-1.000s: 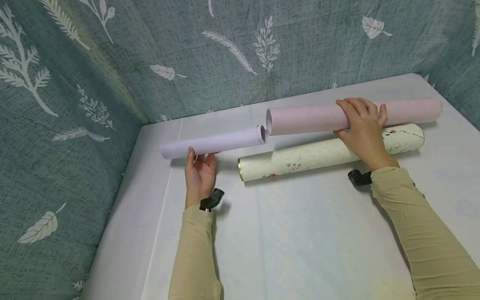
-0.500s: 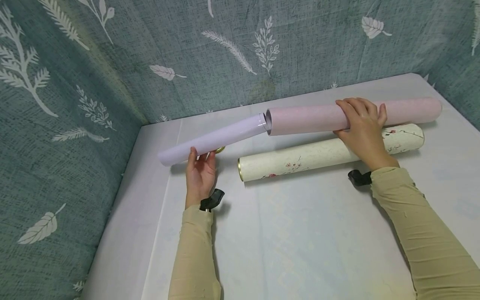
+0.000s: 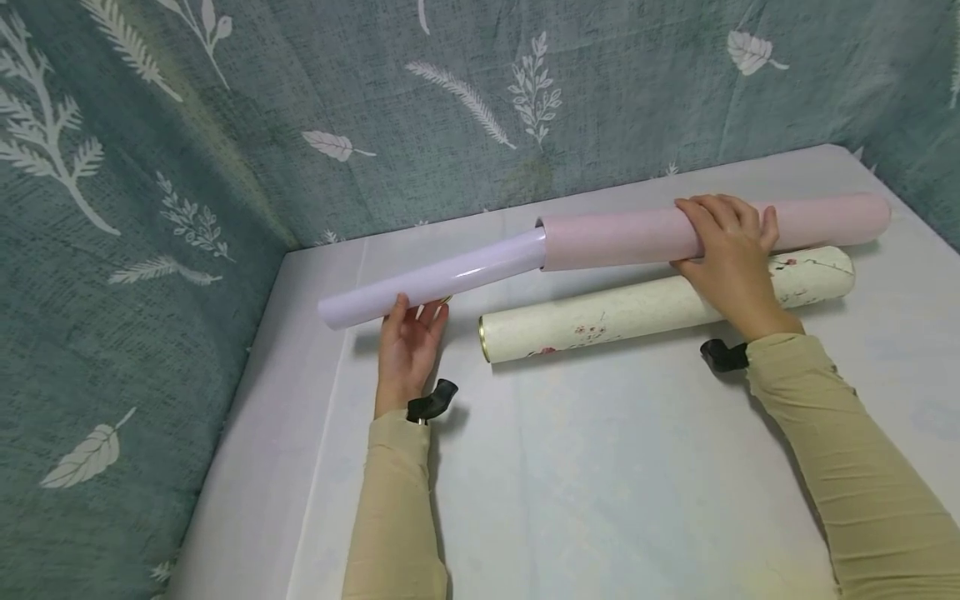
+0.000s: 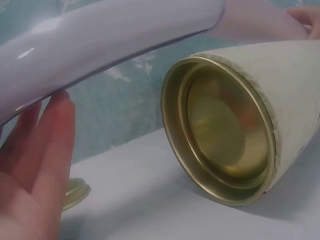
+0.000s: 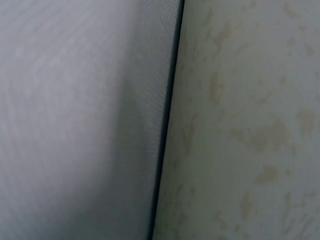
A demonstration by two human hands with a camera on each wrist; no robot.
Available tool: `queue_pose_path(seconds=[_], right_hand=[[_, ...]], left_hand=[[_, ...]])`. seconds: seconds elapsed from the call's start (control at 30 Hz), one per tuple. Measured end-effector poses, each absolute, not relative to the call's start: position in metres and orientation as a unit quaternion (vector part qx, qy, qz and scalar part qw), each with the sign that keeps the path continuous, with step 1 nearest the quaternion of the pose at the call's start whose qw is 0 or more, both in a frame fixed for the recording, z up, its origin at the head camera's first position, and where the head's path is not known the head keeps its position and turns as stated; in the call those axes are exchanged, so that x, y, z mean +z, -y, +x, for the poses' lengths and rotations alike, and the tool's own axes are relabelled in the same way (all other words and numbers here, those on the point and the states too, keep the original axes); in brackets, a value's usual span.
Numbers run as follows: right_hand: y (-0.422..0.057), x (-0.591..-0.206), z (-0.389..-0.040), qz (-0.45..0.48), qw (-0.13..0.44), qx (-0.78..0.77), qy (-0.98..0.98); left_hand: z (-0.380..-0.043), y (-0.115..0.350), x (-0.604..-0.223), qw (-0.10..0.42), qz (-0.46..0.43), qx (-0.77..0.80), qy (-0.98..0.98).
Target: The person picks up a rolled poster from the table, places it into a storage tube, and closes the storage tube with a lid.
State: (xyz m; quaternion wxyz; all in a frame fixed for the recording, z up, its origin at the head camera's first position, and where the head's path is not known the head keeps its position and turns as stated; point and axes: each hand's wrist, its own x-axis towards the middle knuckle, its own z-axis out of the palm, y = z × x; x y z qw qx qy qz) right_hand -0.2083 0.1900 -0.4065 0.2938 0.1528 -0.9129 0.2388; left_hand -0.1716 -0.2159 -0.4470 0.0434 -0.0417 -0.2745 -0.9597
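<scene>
Fingers (image 4: pixel 57 135) half-curled, left hand (image 3: pixel 408 354) holds one roll (image 3: pixel 442 277), its right end inside one pink tube (image 3: pixel 618 239), right hand (image 3: pixel 737 260) wrapped over that, one cream tube (image 3: pixel 600 322) nearer, one gold lid (image 4: pixel 77 194) at left!

The top and left side of the head view are filled by grey-green fabric (image 3: pixel 405 183), on which white leaves and fern-like sprigs are printed. Below it, a white-covered table (image 3: pixel 637 483) is crossed by a faint crease at left. Right of centre, a cream tube (image 3: pixel 615 321) is laid slantwise, decorated with red blossoms; its left end is closed by recessed gold-coloured metal (image 4: pixel 225 135).
</scene>
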Motion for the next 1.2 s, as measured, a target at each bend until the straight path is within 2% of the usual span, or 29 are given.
queue_pose_path(seconds=[0.23, 0.4, 0.83, 1.2], right_hand=[[-0.194, -0.402, -0.208, 0.147, 0.295, 0.238, 0.914], [-0.195, -0.402, -0.208, 0.146, 0.299, 0.239, 0.912], [-0.193, -0.402, -0.207, 0.144, 0.297, 0.243, 0.912], [-0.188, -0.406, -0.209, 0.151, 0.304, 0.241, 0.909]], left_hand=[[-0.173, 0.211, -0.435, 0.035, -0.064, -0.953, 0.294], [-0.175, 0.208, -0.431, 0.048, -0.052, -0.948, 0.312], [-0.173, 0.191, -0.411, 0.119, -0.044, -0.923, 0.362], [-0.167, 0.203, -0.411, 0.116, -0.055, -0.929, 0.347]])
